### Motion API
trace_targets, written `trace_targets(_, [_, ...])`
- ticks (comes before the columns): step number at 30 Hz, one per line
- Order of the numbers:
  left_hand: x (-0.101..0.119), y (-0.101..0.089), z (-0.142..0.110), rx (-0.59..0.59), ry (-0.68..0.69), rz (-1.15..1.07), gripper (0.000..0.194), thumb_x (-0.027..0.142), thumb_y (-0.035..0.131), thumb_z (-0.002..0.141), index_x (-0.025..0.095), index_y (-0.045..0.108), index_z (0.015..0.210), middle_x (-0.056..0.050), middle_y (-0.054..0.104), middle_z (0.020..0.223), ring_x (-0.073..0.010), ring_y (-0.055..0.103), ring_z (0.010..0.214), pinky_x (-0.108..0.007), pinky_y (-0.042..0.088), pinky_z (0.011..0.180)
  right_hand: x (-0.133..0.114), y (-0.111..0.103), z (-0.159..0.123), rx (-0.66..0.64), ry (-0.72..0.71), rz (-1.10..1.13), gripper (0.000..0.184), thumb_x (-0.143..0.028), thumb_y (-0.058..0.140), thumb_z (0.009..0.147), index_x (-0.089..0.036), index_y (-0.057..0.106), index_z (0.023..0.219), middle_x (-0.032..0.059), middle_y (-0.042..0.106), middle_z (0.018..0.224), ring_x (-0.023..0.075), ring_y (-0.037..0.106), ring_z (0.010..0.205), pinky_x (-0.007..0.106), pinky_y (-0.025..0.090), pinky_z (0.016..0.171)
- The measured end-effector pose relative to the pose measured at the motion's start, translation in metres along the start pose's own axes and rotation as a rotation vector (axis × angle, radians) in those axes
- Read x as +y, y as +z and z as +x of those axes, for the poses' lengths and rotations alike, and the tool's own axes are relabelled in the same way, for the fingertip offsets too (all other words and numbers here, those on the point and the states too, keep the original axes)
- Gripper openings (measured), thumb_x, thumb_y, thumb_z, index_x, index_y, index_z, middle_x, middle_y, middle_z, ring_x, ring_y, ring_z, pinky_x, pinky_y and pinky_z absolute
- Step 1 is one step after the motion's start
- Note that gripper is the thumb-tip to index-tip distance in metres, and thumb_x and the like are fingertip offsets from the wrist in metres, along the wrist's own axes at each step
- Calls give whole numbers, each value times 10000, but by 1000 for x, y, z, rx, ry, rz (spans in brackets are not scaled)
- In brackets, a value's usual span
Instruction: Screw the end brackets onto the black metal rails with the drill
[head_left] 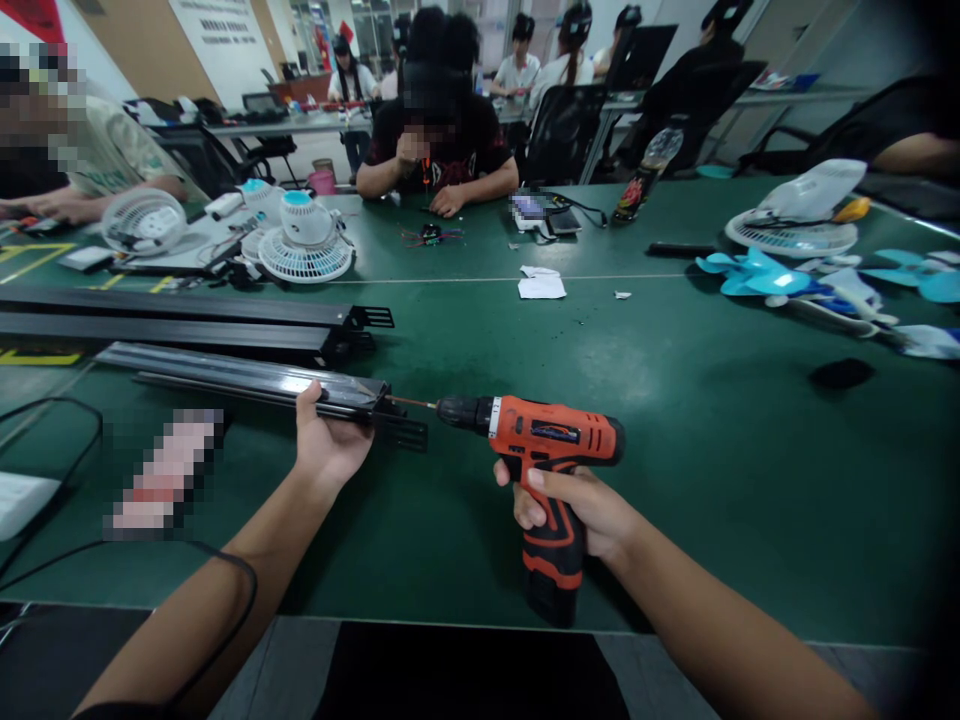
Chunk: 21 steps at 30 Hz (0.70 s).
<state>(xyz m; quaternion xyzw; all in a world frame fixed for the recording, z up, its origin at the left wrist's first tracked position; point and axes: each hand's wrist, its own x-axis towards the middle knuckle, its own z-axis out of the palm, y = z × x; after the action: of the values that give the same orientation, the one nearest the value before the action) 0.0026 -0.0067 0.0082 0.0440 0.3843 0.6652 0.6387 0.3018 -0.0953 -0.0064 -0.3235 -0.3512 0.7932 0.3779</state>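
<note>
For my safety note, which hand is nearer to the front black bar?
Left. The left hand holds the front black bar near its end; the right hand is beyond that end, gripping the drill.

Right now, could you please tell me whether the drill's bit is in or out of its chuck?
In: the long, thin bit extends from the chuck.

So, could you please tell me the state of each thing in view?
left hand: gripping the near rail
right hand: closed around the drill's handle
drill: held, bit at the rail's end
near rail: held at one end
white fan: grille down
paper: creased
blue blades: uncaged, on the table
</note>
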Motion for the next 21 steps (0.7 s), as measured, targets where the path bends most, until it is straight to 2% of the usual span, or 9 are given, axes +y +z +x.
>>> trace_targets(5, [0,2,-3,10,-9,-2,289,432,576,941,193,675,1068,-89,772,931,-259,769,811,-358,661,754,0,-1,0,-19,5,21,393,-493,859,844,-144,749,987,-24,589,560,119,556,559,254,461,598])
trace_targets(14, [0,-4,3,14,-1,7,319,446,614,922,180,685,1083,-96,772,970,-266,773,837,-360,651,739,4,-2,0,-15,-13,37,411,-515,857,853,-136,739,959,-27,586,557,106,548,531,244,472,593])
trace_targets(21, [2,-2,1,40,-12,4,314,437,582,946,187,693,1099,-86,777,952,-264,773,832,-354,649,704,4,-2,0,-11,-17,29,409,-521,856,855,-137,749,949,-21,591,560,112,571,547,242,481,599])
